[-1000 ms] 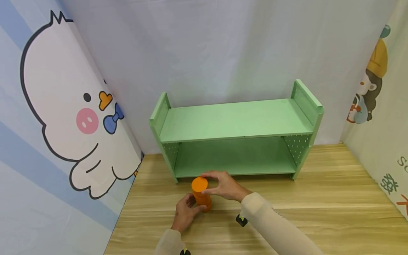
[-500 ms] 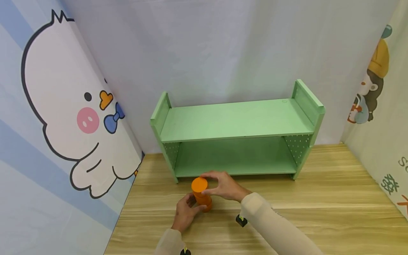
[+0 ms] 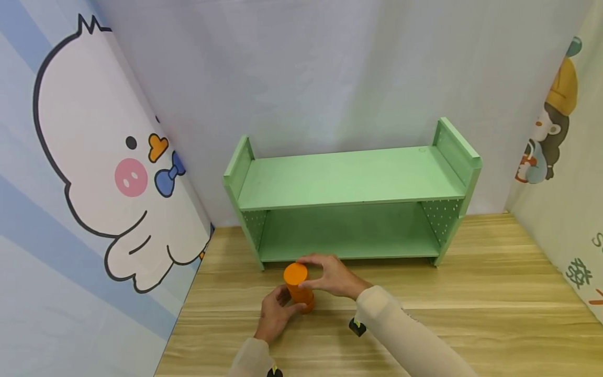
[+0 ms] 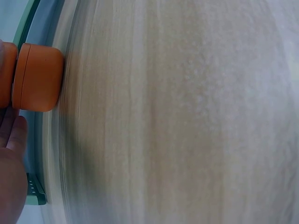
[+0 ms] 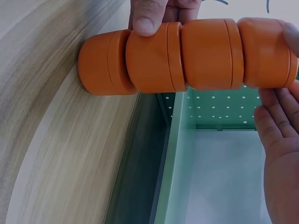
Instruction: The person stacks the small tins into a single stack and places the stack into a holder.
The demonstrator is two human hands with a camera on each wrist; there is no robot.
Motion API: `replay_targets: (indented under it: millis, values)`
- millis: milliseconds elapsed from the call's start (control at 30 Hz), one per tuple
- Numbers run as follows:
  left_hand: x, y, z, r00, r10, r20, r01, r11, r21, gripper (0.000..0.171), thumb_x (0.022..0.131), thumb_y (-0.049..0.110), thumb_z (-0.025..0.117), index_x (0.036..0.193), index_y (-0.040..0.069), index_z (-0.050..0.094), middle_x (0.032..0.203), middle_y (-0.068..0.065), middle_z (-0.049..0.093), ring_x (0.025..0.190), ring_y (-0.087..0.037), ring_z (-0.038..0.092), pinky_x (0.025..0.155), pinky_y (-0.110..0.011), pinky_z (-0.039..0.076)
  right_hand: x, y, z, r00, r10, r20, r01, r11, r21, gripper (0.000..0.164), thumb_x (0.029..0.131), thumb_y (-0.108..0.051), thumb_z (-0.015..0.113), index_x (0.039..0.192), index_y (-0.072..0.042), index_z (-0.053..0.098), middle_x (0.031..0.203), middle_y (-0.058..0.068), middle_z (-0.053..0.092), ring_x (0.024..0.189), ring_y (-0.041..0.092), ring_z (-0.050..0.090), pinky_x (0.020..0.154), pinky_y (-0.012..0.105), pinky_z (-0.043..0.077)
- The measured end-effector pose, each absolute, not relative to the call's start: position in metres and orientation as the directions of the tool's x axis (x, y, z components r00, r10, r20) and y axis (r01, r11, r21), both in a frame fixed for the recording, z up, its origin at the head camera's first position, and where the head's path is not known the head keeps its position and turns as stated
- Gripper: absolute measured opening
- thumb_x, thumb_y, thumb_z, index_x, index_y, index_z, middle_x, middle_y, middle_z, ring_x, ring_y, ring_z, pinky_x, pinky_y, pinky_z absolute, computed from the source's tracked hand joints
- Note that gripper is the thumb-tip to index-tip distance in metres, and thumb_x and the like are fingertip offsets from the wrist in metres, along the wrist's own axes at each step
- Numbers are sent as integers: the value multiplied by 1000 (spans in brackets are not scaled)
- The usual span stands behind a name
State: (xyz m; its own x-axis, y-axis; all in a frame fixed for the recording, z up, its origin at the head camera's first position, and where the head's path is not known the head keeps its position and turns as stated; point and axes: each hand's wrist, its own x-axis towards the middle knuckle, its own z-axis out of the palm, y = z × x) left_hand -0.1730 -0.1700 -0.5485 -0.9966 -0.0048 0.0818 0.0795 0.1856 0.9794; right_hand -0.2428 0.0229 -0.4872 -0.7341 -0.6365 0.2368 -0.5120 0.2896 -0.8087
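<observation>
Several small orange lidded jars (image 3: 296,274) stand in one upright stack on the table, in front of the shelf. My right hand (image 3: 333,278) holds the top jar (image 5: 267,53) between thumb and fingers. Lower down, on the near left side, my left hand (image 3: 275,314) grips the second jar from the bottom (image 5: 150,65), its thumb across that jar's side. Beneath it, the bottom jar (image 4: 41,78) rests on the wood, with neither hand on it. Each jar's lid line shows in the right wrist view, and the jars sit slightly out of line.
Just behind the stack stands a green two-tier shelf (image 3: 353,178) with perforated side panels. Wood-grain table (image 3: 447,314) extends to both sides. A cartoon-printed curtain (image 3: 89,141) hangs at the left, a plain one (image 3: 330,73) behind, and another printed curtain (image 3: 565,220) at the right.
</observation>
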Motion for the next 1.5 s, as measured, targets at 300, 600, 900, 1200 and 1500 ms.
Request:
replay_targets:
  millis: [300,600,900,1200,1500]
  values:
    - [-172,-168,-546,-997,-8,82,79,190,979,51,79,2,84,122,-12,60,122,-27,64,117,-42,60,103,-52,48,-242,23,-488,-734,-636,237,-505,279,-817,55,86,-19,82,133,0,61,133,13,62,125,31,56,107,53,44]
    - [-177,-170,-556,-997,-7,78,75,198,977,52,78,1,84,121,-13,60,122,-27,64,116,-41,61,102,-53,49,-241,24,-487,-741,-635,218,-506,315,-803,55,86,-21,81,135,-3,61,135,11,61,126,28,55,108,48,45]
    - [-188,-176,-580,-994,-8,108,102,289,952,56,76,10,88,122,-7,62,122,-21,66,116,-36,62,102,-46,51,-243,28,-490,-732,-641,231,-524,313,-792,60,85,-23,82,137,-2,59,137,13,59,128,31,54,108,51,44]
    - [-189,-176,-578,-992,7,124,121,281,952,58,74,10,89,122,-7,62,122,-23,66,116,-38,62,102,-46,51,-244,39,-504,-747,-638,186,-472,313,-824,67,85,-23,82,141,2,53,139,14,58,128,32,54,108,50,45]
    - [-189,-177,-578,-991,21,134,134,305,943,59,74,11,89,123,-6,62,124,-22,65,117,-38,61,102,-47,50,-245,46,-520,-766,-623,155,-433,322,-842,61,86,-13,81,138,6,54,135,20,59,127,38,54,108,53,44]
